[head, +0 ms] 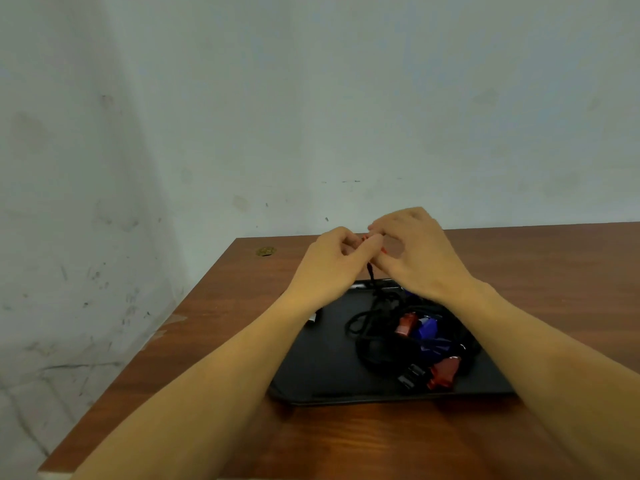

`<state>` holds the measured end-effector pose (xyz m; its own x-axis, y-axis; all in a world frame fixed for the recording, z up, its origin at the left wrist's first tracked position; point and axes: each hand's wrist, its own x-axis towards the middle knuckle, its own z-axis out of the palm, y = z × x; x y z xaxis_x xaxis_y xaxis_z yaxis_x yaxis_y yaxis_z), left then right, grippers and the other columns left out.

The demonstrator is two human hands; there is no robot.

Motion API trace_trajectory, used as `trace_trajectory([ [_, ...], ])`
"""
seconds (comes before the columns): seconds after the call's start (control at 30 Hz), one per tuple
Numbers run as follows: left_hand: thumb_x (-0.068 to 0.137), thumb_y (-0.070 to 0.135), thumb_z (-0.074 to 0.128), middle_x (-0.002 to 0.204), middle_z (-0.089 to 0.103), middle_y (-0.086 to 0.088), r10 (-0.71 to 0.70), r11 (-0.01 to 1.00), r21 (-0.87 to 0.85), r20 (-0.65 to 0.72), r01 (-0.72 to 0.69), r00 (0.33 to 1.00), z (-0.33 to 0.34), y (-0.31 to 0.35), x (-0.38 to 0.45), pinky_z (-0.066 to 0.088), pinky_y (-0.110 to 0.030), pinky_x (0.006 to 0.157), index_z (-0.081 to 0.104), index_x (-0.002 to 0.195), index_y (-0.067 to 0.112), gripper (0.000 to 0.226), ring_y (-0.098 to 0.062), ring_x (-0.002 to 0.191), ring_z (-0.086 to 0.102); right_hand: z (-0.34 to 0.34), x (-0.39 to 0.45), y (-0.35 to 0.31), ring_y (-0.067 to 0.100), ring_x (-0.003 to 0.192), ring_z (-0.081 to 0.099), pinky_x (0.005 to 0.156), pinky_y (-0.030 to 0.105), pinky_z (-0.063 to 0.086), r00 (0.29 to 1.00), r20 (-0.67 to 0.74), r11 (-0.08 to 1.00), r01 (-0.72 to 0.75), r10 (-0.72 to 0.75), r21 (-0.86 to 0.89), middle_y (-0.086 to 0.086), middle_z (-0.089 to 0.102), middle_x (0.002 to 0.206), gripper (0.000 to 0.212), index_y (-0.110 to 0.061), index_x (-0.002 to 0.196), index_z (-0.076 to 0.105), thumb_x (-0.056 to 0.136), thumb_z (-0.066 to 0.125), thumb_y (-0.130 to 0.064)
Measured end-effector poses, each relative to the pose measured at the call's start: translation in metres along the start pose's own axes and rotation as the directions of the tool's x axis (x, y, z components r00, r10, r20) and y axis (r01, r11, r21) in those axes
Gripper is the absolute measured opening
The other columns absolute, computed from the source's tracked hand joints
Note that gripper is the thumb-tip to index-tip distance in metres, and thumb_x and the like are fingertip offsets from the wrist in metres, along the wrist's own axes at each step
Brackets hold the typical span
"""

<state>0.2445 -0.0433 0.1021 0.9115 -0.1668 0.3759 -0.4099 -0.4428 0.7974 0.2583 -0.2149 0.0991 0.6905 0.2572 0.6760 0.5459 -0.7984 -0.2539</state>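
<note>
Left hand (332, 258) and right hand (412, 251) both pinch a black cord (371, 271), held above the far edge of the black tray (311, 375). Risk: the cord runs down into the tangled bundle (408, 341) on the tray, so lifting would probably snag and drag the bundle off.

I can read nothing here: no legible mark on the cables (377, 344), the black tray (322, 368), the table (214, 323), the far wall (311, 116); brass disc (265, 251) far left too small.

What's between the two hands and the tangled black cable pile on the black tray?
Head view: one thin black cord runs down from the left hand and right hand to the tangled black cable pile on the flat black tray; nothing else.
</note>
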Motion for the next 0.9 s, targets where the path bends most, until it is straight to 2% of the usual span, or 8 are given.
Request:
trace_trajectory([
  [0.1,0.093,0.041,0.065,0.073,0.071,0.0,-0.025,0.999,-0.022,0.016,0.026,1.0,-0.001,0.009,0.002,0.048,-0.031,0.063,0.067,0.092,0.015,0.027,-0.006,0.057,0.059,-0.014,-0.004,-0.007,0.014,0.1,0.063,0.088,0.039,0.05,0.995,0.094,0.999,0.036,-0.036,-0.007,-0.012,0.072,0.102,0.021,-0.031,0.109,0.066,0.092,0.058,-0.04],
  [0.2,0.094,0.033,0.065,0.073,0.072,0.0,-0.034,0.997,-0.07,0.007,0.034,0.999,-0.004,0.018,0.002,0.051,-0.033,0.064,0.069,0.09,0.013,0.021,-0.01,0.06,0.06,-0.021,-0.006,-0.013,0.002,0.091,0.066,0.087,0.031,0.054,0.99,0.128,0.968,-0.094,0.065,0.234,-0.015,0.071,0.095,0.024,-0.04,0.113,0.06,0.09,0.065,-0.037],
  [0.27,0.095,0.03,0.064,0.075,0.072,-0.002,-0.037,0.986,-0.165,-0.036,0.031,0.999,-0.008,0.028,0.001,0.051,-0.031,0.061,0.069,0.094,0.009,0.022,-0.011,0.061,0.061,-0.026,-0.004,-0.017,0.005,0.088,0.069,0.088,0.03,0.055,0.966,0.188,0.872,-0.241,0.175,0.425,-0.009,0.073,0.093,0.038,-0.044,0.119,0.055,0.087,0.073,-0.04],
  [0.33,0.097,0.028,0.063,0.079,0.073,-0.004,-0.089,0.951,-0.3,-0.06,0.067,0.994,-0.012,0.034,0.002,0.05,-0.029,0.061,0.069,0.1,0.006,0.023,-0.012,0.065,0.062,-0.024,-0.001,-0.017,0.011,0.091,0.072,0.092,0.035,0.056,0.936,0.266,0.78,-0.341,0.231,0.525,-0.003,0.076,0.093,0.043,-0.037,0.124,0.058,0.086,0.077,-0.036],
  [0.47,0.099,0.028,0.061,0.092,0.073,-0.011,-0.16,0.84,-0.531,-0.051,0.109,0.986,-0.028,0.048,0.0,0.048,-0.029,0.059,0.07,0.109,0.001,0.03,-0.016,0.068,0.058,-0.03,0.001,-0.026,0.014,0.078,0.075,0.084,0.03,0.059,0.904,0.271,0.578,-0.421,0.33,0.699,0.004,0.077,0.084,0.008,-0.014,0.1,0.073,0.094,0.068,-0.017],
  [0.53,0.1,0.028,0.058,0.098,0.072,-0.014,-0.172,0.811,-0.572,-0.033,0.123,0.985,-0.035,0.053,-0.003,0.047,-0.029,0.058,0.07,0.112,-0.001,0.033,-0.016,0.069,0.056,-0.034,0.006,-0.031,0.013,0.064,0.068,0.071,0.027,0.059,0.889,0.266,0.491,-0.432,0.372,0.757,0.004,0.07,0.077,0.012,-0.013,0.093,0.073,0.097,0.062,-0.013],
  [0.67,0.1,0.027,0.056,0.092,0.067,-0.01,-0.2,0.759,-0.635,-0.016,0.144,0.98,-0.048,0.055,-0.008,0.047,-0.028,0.056,0.071,0.114,0.002,0.032,-0.016,0.067,0.057,-0.048,0.018,-0.035,0.003,0.045,0.041,0.046,0.016,0.039,0.907,0.176,0.684,-0.406,0.382,0.606,-0.013,0.061,0.062,0.018,-0.022,0.086,0.074,0.098,0.061,-0.026],
  [0.9,0.099,0.022,0.051,0.103,0.075,-0.016,-0.24,0.663,-0.73,0.006,0.168,0.971,-0.065,0.052,-0.019,0.058,-0.034,0.066,0.067,0.097,0.004,0.024,-0.031,0.091,0.074,-0.08,0.029,-0.035,0.004,0.037,0.037,0.045,0.009,0.032,0.973,0.09,0.876,-0.232,0.214,0.422,-0.013,0.044,0.041,0.028,-0.021,0.078,0.075,0.095,0.063,-0.04],
])
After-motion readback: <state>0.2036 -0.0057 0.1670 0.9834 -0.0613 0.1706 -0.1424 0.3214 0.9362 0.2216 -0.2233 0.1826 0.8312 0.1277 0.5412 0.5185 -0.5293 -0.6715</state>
